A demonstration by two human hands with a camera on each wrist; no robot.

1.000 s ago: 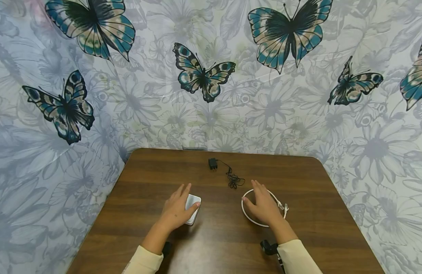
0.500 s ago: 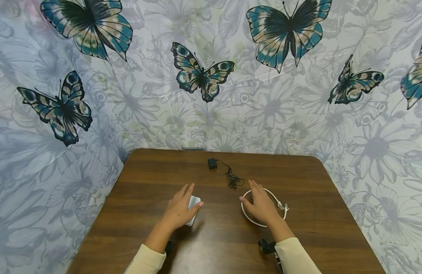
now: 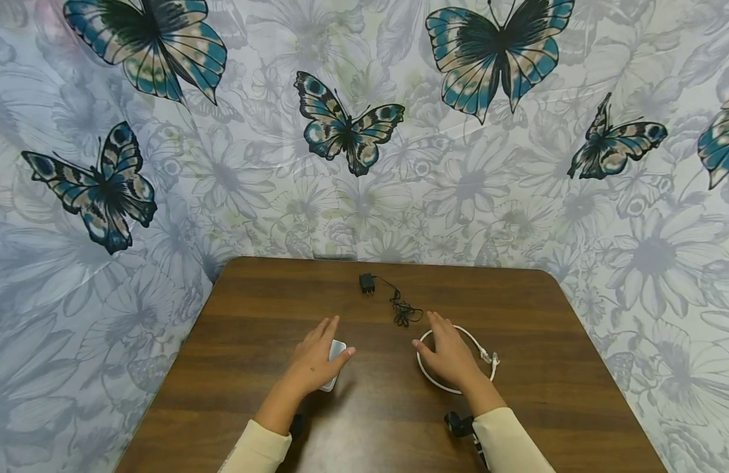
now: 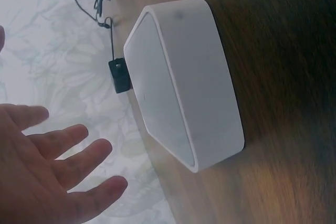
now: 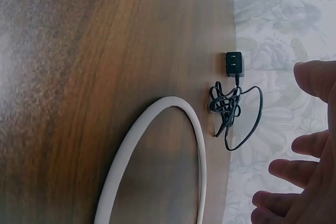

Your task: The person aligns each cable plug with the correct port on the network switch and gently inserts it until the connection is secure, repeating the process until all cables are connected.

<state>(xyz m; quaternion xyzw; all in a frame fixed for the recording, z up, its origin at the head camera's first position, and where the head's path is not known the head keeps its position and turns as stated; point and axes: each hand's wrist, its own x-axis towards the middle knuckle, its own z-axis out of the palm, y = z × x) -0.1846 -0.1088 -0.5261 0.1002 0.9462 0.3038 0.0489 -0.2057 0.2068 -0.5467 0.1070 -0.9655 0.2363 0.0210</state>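
My left hand hovers over a white box-shaped device with rounded corners, its fingers spread and holding nothing. In the head view that hand hides part of the device; the left wrist view shows a gap between them. Over to the right, a white network cable lies in a loop, its clear plugs meeting at the right side. My right hand hangs above this loop with fingers extended, apart from the cable. Farther back sits a black power adapter with its thin cord bundled.
The brown wooden table reaches to a wall with a butterfly and flower print. A black wrist camera is strapped at the right wrist. Between the two hands lies bare tabletop.
My left hand has shifted slightly to the right over the device, covering more of it. The right hand has drifted a little left. The device, cable and adapter stay in place.
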